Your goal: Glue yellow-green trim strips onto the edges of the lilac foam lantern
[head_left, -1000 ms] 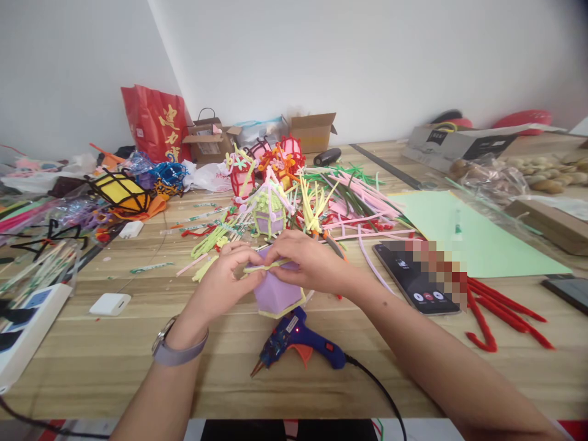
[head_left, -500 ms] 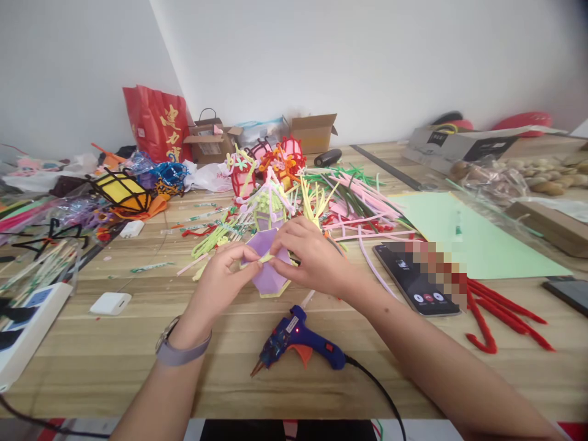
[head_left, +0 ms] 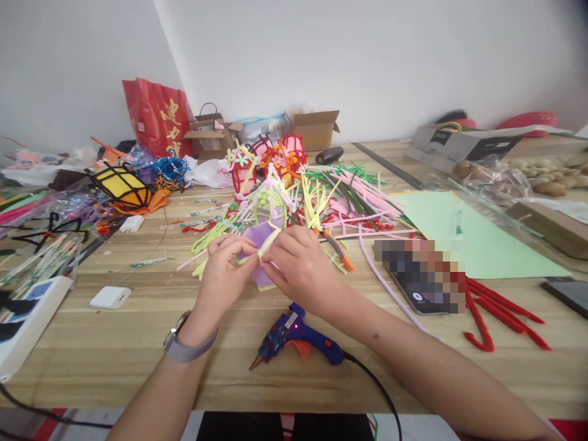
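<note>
Between my hands is a purple panelled paper piece edged with pale yellow pipe cleaner. My left hand pinches it at the left edge near the middle. On its right side, the fingers of my right hand are closed on the yellow edging and cover part of the panel. Just behind stands a small lantern with a purple body, a fuzzy green top and pink strips. A blue glue gun with a lit red light lies on the table below my hands, its nozzle pointing to the lower left.
Orange-handled pliers lie right of my right hand. Pink and green pipe cleaners are heaped behind. A phone, red pipe cleaners and a green sheet are on the right. A power strip and white charger are left.
The purple piece has turned within my hands, showing less of its face. My right hand has moved slightly down, and the pliers behind it are more visible.
</note>
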A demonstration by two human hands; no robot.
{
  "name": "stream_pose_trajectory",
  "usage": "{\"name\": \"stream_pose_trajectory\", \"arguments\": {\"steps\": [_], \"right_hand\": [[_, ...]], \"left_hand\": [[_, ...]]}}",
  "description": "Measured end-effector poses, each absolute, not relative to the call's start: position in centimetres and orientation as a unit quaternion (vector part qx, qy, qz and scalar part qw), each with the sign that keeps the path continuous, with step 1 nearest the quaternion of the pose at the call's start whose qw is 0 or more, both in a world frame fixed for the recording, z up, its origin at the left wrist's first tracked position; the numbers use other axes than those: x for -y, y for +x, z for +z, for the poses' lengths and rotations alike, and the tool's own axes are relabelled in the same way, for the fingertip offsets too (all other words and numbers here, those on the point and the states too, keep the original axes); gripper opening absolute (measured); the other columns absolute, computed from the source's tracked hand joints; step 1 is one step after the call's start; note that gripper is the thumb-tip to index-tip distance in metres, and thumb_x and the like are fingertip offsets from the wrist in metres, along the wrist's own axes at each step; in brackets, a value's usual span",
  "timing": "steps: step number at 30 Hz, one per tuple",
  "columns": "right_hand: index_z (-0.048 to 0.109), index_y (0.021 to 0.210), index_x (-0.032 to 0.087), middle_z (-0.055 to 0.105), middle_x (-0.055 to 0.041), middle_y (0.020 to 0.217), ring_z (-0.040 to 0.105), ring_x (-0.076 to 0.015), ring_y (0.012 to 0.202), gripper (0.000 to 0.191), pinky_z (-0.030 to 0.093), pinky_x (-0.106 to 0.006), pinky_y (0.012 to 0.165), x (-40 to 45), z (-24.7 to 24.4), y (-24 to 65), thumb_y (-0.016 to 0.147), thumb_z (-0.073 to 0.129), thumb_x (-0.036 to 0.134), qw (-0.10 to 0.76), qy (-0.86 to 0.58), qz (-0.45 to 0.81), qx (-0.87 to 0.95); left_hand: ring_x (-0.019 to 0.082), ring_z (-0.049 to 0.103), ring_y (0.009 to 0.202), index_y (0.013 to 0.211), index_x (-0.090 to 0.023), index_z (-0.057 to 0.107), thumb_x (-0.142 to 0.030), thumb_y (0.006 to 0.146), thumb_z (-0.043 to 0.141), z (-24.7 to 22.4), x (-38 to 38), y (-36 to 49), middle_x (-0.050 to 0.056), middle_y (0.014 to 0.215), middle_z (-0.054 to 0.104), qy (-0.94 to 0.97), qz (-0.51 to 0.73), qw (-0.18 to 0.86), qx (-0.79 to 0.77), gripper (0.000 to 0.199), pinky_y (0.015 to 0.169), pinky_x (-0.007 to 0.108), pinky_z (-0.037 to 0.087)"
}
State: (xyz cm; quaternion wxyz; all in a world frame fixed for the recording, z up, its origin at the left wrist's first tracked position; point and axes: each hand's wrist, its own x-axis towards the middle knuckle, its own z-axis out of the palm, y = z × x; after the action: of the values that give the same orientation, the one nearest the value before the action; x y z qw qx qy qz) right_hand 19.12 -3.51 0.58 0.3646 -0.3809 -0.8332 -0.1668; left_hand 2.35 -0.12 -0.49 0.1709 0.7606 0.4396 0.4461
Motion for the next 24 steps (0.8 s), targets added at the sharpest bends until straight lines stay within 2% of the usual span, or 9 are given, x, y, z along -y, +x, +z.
{"name": "stream_pose_trajectory", "arguments": {"steps": [3, 6, 9, 11, 14, 18, 20, 24], "right_hand": [[0.067, 0.075, 0.016, 0.066, -0.0072, 0.078, 0.048, -0.0207, 0.08, 0.031, 0.039, -0.034, 0.078, 3.6, 0.6, 19.0, 0.097, 0.046, 0.023, 0.359, -0.364, -0.173, 0.842], [0.069, 0.084, 0.017, 0.068, -0.0075, 0.084, 0.052, -0.0211, 0.084, 0.026, 0.04, -0.034, 0.079, 3.2, 1.1, 19.5, 0.096, 0.049, 0.029, 0.362, -0.371, -0.151, 0.842], [0.069, 0.092, 0.017, 0.07, -0.0079, 0.09, 0.058, -0.0209, 0.085, 0.02, 0.042, -0.034, 0.079, 2.2, 1.7, 21.4, 0.093, 0.055, 0.031, 0.368, -0.414, -0.083, 0.829], [0.07, 0.09, 0.017, 0.071, -0.0061, 0.087, 0.061, -0.0195, 0.084, 0.017, 0.042, -0.031, 0.079, 1.4, 1.9, 23.6, 0.091, 0.055, 0.026, 0.355, -0.478, -0.008, 0.803], [0.07, 0.087, 0.019, 0.072, -0.0037, 0.089, 0.064, -0.0169, 0.079, 0.018, 0.042, -0.026, 0.069, 0.6, 1.2, 26.8, 0.09, 0.053, 0.025, 0.242, -0.639, 0.075, 0.726], [0.07, 0.085, 0.018, 0.072, -0.004, 0.083, 0.065, -0.0173, 0.076, 0.018, 0.043, -0.025, 0.066, 0.8, -1.0, 27.7, 0.089, 0.053, 0.021, 0.17, -0.653, 0.088, 0.733], [0.069, 0.091, 0.018, 0.073, -0.0045, 0.09, 0.065, -0.0171, 0.082, 0.016, 0.044, -0.024, 0.071, 1.0, -2.2, 26.4, 0.09, 0.053, 0.021, 0.142, -0.637, 0.086, 0.753], [0.064, 0.104, 0.014, 0.069, -0.0126, 0.107, 0.063, -0.021, 0.1, 0.02, 0.043, -0.026, 0.083, 0.6, -4.0, 23.5, 0.086, 0.055, 0.011, 0.087, -0.613, 0.055, 0.783]], "left_hand": [[0.023, 0.06, 0.092, 0.064, -0.022, 0.064, -0.025, 0.078, 0.061, -0.6, 0.0, 2.3, 0.003, 0.083, 0.069, 0.753, 0.455, 0.193, -0.433, 0.014, 0.093, 0.041, 0.038], [0.022, 0.06, 0.09, 0.067, -0.021, 0.065, -0.027, 0.078, 0.062, -1.0, -0.2, 2.1, 0.002, 0.082, 0.068, 0.729, 0.474, 0.251, -0.425, 0.012, 0.088, 0.037, 0.042], [0.02, 0.06, 0.084, 0.074, -0.02, 0.068, -0.032, 0.078, 0.065, -1.2, -0.4, 2.0, 0.002, 0.081, 0.067, 0.677, 0.5, 0.315, -0.439, 0.013, 0.082, 0.033, 0.043], [0.019, 0.06, 0.083, 0.079, -0.019, 0.07, -0.035, 0.076, 0.067, -1.2, -0.5, 2.0, 0.002, 0.082, 0.068, 0.635, 0.519, 0.344, -0.457, 0.016, 0.079, 0.032, 0.043], [0.018, 0.06, 0.08, 0.08, -0.018, 0.071, -0.035, 0.072, 0.071, -0.9, -0.5, 2.2, 0.001, 0.081, 0.069, 0.584, 0.545, 0.372, -0.472, 0.019, 0.076, 0.029, 0.043], [0.015, 0.057, 0.073, 0.077, -0.017, 0.071, -0.032, 0.069, 0.072, -0.4, -0.7, 2.4, 0.0, 0.075, 0.067, 0.531, 0.606, 0.368, -0.464, 0.017, 0.069, 0.026, 0.043], [0.015, 0.057, 0.074, 0.076, -0.017, 0.07, -0.032, 0.068, 0.072, -0.3, -1.0, 2.3, 0.0, 0.075, 0.067, 0.51, 0.643, 0.346, -0.456, 0.017, 0.068, 0.025, 0.043], [0.014, 0.056, 0.073, 0.078, -0.017, 0.07, -0.032, 0.068, 0.072, -0.7, -1.7, 2.2, 0.0, 0.076, 0.066, 0.486, 0.67, 0.344, -0.443, 0.018, 0.067, 0.024, 0.043]]}}
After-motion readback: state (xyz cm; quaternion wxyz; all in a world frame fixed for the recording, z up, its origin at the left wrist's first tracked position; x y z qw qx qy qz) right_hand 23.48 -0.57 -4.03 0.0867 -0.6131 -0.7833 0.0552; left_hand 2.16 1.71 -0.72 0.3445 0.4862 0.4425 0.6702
